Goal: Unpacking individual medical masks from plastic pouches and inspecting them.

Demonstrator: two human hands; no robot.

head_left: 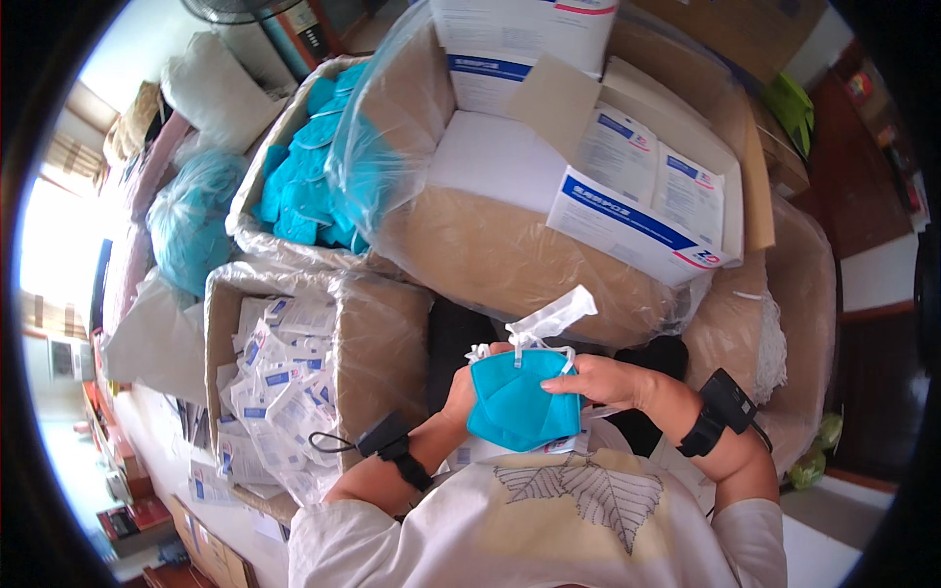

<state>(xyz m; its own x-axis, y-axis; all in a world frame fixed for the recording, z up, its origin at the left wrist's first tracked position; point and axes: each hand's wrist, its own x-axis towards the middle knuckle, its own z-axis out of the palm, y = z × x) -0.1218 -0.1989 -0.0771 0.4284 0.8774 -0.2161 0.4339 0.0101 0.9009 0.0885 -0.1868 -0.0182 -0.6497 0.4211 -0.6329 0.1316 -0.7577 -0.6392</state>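
Observation:
In front of my body I hold a teal folded face mask (524, 404) with both hands. My left hand (461, 394) grips its left edge, the fingers partly hidden behind it. My right hand (606, 380) pinches the upper right edge, thumb on the front. White straps show along the mask's top. A crumpled white strip (555, 314) sticks up above it; whether it is a wrapper or a slip I cannot tell. Partly hidden under the mask lies a white and blue printed packet (469, 453) near my lap.
Left of me stands a lined carton (221, 323) of white packets (284, 377). Behind it, another box holds loose teal masks (309, 186). Ahead, an opened white-blue box (627, 230) with packets rests on a large plastic-lined carton (490, 250). White straps (772, 343) hang at right.

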